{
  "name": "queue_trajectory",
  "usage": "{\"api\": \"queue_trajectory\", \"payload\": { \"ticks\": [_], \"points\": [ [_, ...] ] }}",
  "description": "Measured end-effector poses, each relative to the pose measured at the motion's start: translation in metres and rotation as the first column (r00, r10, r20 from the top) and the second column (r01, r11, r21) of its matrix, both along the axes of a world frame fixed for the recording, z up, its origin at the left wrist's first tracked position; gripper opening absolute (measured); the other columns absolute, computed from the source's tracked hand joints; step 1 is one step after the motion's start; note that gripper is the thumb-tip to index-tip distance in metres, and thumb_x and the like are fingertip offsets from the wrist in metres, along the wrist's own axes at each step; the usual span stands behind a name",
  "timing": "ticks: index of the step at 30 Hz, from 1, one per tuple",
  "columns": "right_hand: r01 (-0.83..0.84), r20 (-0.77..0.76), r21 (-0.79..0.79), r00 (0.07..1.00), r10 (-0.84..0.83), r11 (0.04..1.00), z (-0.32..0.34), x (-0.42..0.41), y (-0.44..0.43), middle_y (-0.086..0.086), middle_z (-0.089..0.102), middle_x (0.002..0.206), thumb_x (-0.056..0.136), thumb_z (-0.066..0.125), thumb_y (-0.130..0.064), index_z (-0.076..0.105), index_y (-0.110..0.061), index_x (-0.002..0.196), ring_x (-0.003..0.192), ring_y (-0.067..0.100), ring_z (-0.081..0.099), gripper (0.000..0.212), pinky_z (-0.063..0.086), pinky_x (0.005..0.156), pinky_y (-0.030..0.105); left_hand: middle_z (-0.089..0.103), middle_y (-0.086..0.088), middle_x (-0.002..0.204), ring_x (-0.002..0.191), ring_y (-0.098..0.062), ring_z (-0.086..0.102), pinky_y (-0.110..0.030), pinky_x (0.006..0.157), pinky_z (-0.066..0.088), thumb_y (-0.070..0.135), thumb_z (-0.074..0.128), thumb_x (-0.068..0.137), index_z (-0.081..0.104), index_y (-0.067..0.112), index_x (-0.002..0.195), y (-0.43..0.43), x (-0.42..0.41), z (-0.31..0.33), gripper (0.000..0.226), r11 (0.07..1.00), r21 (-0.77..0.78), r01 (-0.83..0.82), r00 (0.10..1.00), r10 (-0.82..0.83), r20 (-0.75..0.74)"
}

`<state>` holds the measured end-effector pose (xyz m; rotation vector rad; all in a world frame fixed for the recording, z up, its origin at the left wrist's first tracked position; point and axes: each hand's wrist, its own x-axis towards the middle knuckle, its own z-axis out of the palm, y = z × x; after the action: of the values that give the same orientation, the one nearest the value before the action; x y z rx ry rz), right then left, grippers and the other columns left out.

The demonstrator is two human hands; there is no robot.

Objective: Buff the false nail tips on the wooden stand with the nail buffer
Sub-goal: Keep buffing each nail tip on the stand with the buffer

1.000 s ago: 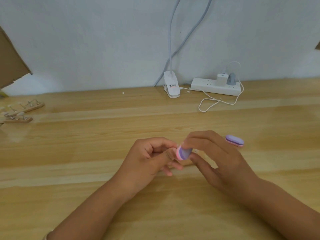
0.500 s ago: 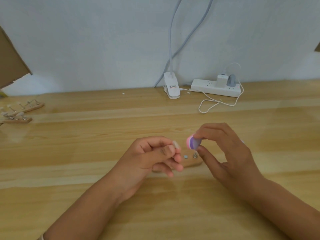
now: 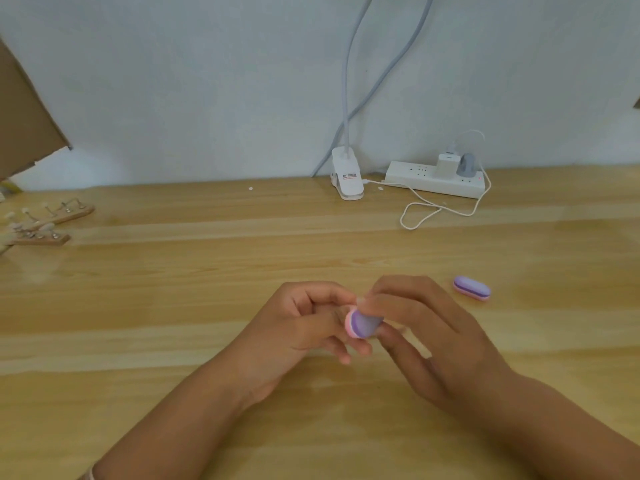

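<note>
Pinched nail buffer (image 3: 362, 325) between thumb and fingers of right hand (image 3: 426, 337), low over table (image 3: 173, 341) at centre. Ran with long axis roughly left-right, rounded pink-edged end pointing left at left hand (image 3: 304, 334), purple face turned toward camera. Far end covered by right fingers. Sat right against left thumb tip.

Left hand curled, fingers bunched. Could not tell what, if anything, was pinched there, as the buffer blocked that spot. Pale sliver just above buffer, too small to name.

Counted two buffers: second buffer (image 3: 472, 288) lay flat on table near right hand, not touching, long axis left-right, slightly slanted.

Counted two wooden stands at far left, well apart from hands: rear stand (image 3: 74, 213), front stand (image 3: 41, 240), small pale tips on wire holders.

Back by wall: one lamp clip (image 3: 347, 180), one power strip (image 3: 415, 176) with two plugs, one looped white cable (image 3: 424, 211).
</note>
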<state>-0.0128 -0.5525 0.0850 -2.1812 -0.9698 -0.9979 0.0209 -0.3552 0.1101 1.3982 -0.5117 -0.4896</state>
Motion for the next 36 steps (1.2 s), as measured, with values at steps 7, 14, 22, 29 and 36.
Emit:
{"api": "queue_trajectory", "payload": {
  "ticks": [7,14,22,29,36],
  "points": [
    [0.130,-0.042,0.035,0.991,-0.128,0.991,0.010,0.002,-0.006,-0.003,0.055,0.115,0.093,0.051,-0.002,0.062,-0.006,0.116,0.113,0.006,0.052,0.026,0.032,0.100,0.008,0.070,-0.011,0.078,0.068,-0.021,0.069,-0.026,0.058,0.054,0.014,0.066,0.084,0.072,0.005,0.086,0.000,0.001,-0.001,0.010,0.999,-0.007,-0.034,0.999,0.034,0.010],
    [0.157,0.004,-0.060,0.988,-0.158,0.986,0.010,0.001,-0.006,0.001,0.060,0.116,0.092,0.053,0.008,0.063,-0.013,0.117,0.105,0.013,0.059,0.034,0.040,0.095,0.013,0.073,-0.016,0.082,0.072,-0.021,0.070,-0.027,0.055,0.055,0.007,0.073,0.082,0.070,-0.004,0.088,-0.003,0.000,-0.002,0.013,0.991,-0.028,-0.134,0.987,0.136,0.086],
    [0.073,-0.022,-0.079,0.997,-0.075,0.994,0.007,-0.004,0.006,-0.002,0.054,0.122,0.093,0.050,0.003,0.056,-0.016,0.122,0.110,0.014,0.057,0.035,0.038,0.100,0.016,0.072,-0.018,0.077,0.065,-0.018,0.069,-0.024,0.053,0.053,0.006,0.067,0.077,0.068,-0.009,0.090,-0.006,0.000,-0.001,0.020,0.982,-0.027,-0.187,0.976,0.189,0.104],
    [0.272,-0.084,-0.011,0.959,-0.272,0.962,0.012,0.001,-0.011,-0.005,0.062,0.109,0.089,0.061,0.010,0.067,-0.014,0.110,0.104,0.004,0.057,0.033,0.043,0.092,0.016,0.073,-0.017,0.082,0.073,-0.022,0.071,-0.026,0.054,0.054,0.008,0.067,0.081,0.069,-0.007,0.089,-0.006,0.001,-0.004,0.016,0.981,0.005,-0.194,0.972,0.191,0.138],
    [0.236,-0.038,-0.123,0.969,-0.243,0.964,0.009,0.001,-0.006,0.000,0.064,0.106,0.085,0.062,0.009,0.074,-0.011,0.103,0.096,0.011,0.060,0.030,0.038,0.088,0.009,0.073,-0.016,0.082,0.074,-0.022,0.072,-0.027,0.048,0.053,0.004,0.066,0.087,0.070,0.001,0.089,-0.005,0.000,-0.006,0.006,0.975,0.068,-0.211,0.965,0.197,0.174]
  ]
}}
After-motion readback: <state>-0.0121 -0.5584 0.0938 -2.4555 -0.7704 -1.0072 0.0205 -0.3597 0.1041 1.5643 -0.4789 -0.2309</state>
